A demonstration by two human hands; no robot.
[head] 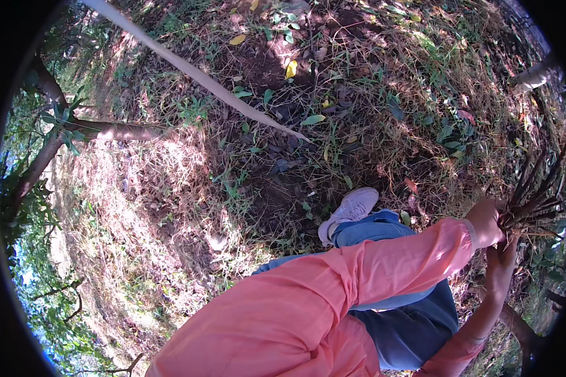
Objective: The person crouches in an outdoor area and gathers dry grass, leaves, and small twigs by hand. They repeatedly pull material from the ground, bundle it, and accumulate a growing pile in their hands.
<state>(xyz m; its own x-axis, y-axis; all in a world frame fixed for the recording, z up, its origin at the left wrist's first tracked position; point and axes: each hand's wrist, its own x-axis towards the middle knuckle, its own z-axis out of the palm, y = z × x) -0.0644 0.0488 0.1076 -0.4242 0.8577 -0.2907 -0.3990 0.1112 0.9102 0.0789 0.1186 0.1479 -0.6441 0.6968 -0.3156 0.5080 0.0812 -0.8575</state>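
Note:
Both of my hands are at the far right, by a bundle of dry brown twigs (530,207). My left hand (486,221), at the end of a pink sleeve, is closed around the near side of the bundle. The twigs fan out beyond it towards the upper right. My right hand (505,246) comes up from below to the base of the same bundle. Its fingers are mostly hidden behind the twigs and the left hand, so its grip cannot be made out. Below my arms are my bent legs in blue jeans (401,330) and one pale shoe (353,207).
A long pale pole or bare branch (207,85) slants in from the upper left. Dry grass and fallen leaves cover the ground (283,188). Forked tree limbs (118,131) stand at left, another trunk (530,80) at upper right, and a branch (519,325) at lower right.

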